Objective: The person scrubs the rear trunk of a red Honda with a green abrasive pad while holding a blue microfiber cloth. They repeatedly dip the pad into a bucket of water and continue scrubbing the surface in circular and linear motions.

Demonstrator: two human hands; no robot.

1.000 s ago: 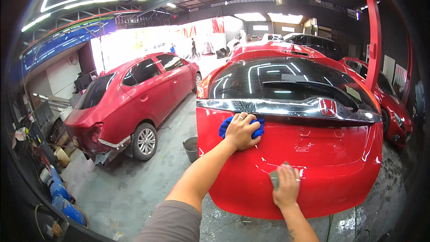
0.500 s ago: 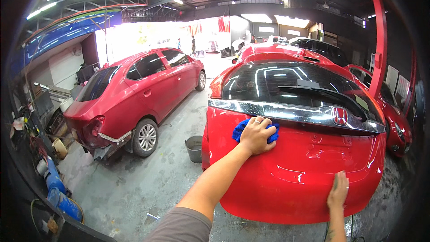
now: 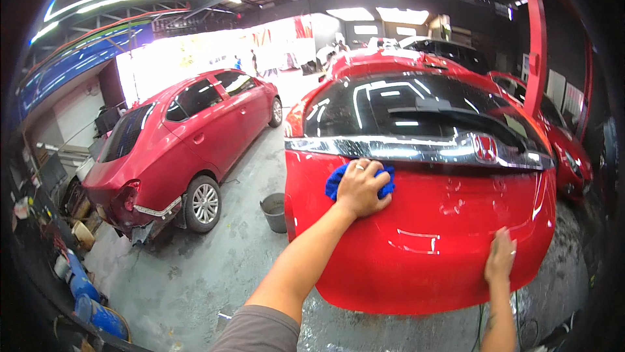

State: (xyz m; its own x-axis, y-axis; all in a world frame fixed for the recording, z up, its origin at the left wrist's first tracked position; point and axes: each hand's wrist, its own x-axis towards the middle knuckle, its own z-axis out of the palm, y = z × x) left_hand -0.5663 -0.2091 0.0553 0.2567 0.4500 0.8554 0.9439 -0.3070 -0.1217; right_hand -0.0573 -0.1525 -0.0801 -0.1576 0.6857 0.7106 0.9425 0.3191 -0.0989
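A glossy red car tailgate (image 3: 416,274) fills the middle and right in front of me. My left hand (image 3: 363,189) presses a bunched blue cloth (image 3: 335,181) against its upper left, just beneath the chrome trim strip (image 3: 403,149). The fingers curl over the cloth, which pokes out on both sides of the hand. Lower on the right, my right hand (image 3: 500,254) rests against the red panel with its fingers stretched out, and no object shows in it. Dark rear glass (image 3: 364,108) with a wiper lies above the strip.
A darker red sedan (image 3: 189,137) with a damaged rear corner stands at the left. Between the cars sits a dark bucket (image 3: 275,212) on the wet grey floor. Blue containers (image 3: 101,316) lie lower left; a red post (image 3: 535,46) rises at right. Cables hang below the tailgate.
The whole view has shifted, so the cars sit further left and slightly higher. Against the panel, my right hand has slid a little to the right; my left stays on the cloth, slightly lower.
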